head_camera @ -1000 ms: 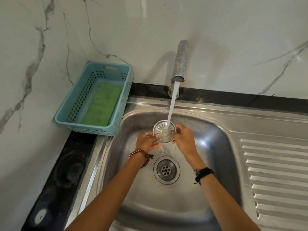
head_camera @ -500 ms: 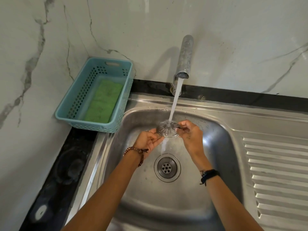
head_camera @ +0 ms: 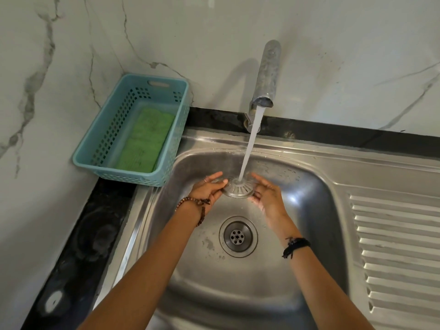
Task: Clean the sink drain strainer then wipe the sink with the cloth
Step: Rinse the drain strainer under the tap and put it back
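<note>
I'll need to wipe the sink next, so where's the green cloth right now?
The green cloth lies flat inside the blue basket, on the counter at the sink's back-left corner, left of the tap.

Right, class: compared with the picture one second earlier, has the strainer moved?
Yes. The strainer, then face-up toward the camera, is now tipped flatter under the water, a little further up from the drain.

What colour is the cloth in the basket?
Green. The cloth lies in the light blue basket, clearest in the head view.
</note>
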Demonstrator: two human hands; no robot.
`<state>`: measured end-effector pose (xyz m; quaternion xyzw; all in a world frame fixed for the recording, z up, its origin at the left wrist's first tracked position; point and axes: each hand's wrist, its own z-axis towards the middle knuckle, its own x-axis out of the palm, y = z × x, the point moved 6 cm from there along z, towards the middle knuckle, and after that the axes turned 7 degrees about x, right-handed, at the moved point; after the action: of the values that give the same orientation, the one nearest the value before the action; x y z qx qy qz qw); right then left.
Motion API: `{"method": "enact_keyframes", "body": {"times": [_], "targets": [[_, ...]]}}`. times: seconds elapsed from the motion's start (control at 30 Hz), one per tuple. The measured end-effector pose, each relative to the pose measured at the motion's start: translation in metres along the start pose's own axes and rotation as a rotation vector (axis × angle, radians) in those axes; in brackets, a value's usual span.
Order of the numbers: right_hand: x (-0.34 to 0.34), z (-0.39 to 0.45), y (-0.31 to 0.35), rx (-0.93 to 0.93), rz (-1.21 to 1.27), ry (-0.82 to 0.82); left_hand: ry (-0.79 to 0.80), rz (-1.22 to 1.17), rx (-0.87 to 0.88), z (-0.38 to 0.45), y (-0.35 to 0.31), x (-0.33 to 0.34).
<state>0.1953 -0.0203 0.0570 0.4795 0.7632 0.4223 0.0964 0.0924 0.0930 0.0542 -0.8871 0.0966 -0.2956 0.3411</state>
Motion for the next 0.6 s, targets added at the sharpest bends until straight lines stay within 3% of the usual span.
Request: {"method": "enact_keyframes", "body": {"times": [0.13,0.33,0.6], "targets": [[0.001,0.007,0.009,0.103,0.000,-0.045,0.054,0.123,0.033,0.003,-0.006,-0.001],[0.010,0.002,0.035,-0.171,-0.384,0.091,0.109,0.299,0.016,0.002,0.007,-0.007],[0.006,0.000,0.019,-0.078,-0.300,0.013,0.090,0.401,0.050,0.008,-0.007,0.000]]}}
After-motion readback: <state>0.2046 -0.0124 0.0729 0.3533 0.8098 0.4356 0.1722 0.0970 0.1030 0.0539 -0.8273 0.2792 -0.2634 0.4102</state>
